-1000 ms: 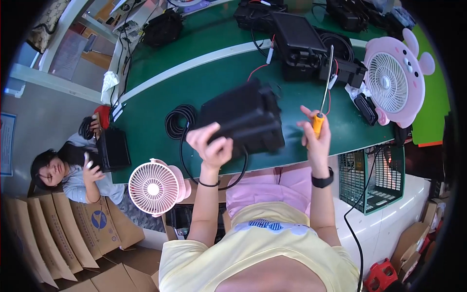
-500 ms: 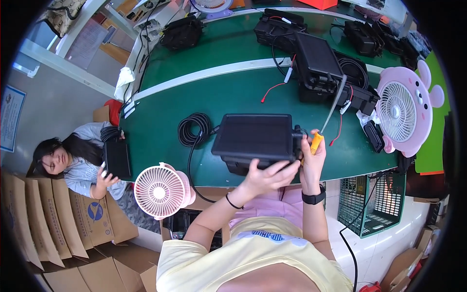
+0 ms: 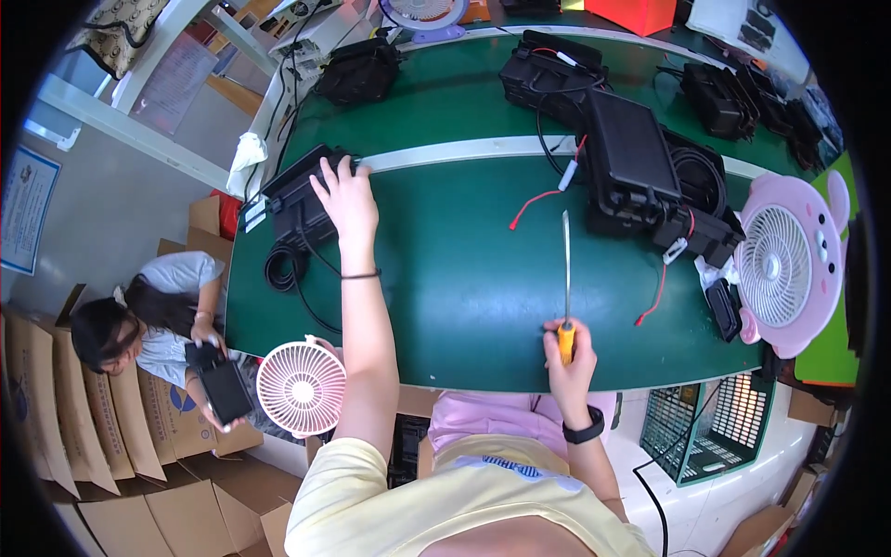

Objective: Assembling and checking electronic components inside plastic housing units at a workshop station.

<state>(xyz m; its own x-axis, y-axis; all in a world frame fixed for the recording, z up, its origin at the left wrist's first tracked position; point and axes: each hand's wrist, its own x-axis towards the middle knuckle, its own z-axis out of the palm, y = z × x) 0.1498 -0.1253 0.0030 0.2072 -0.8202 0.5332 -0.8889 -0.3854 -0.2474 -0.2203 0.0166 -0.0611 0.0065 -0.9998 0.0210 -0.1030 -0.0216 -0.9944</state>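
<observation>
A head-worn wide fisheye looks down from close above the near edge of the bench [image 3: 464,288], facing across toward its far edge.

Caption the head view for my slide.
Left hand on a black box, right hand holding a yellow-handled screwdriver, at a green table.

One pale pink round fan [image 3: 302,390] stands near left, one pink eared fan [image 3: 789,265] right, one green crate [image 3: 666,422] near right, brown cartons [image 3: 190,418] near left, one orange-red box [image 3: 633,13] far right.
</observation>
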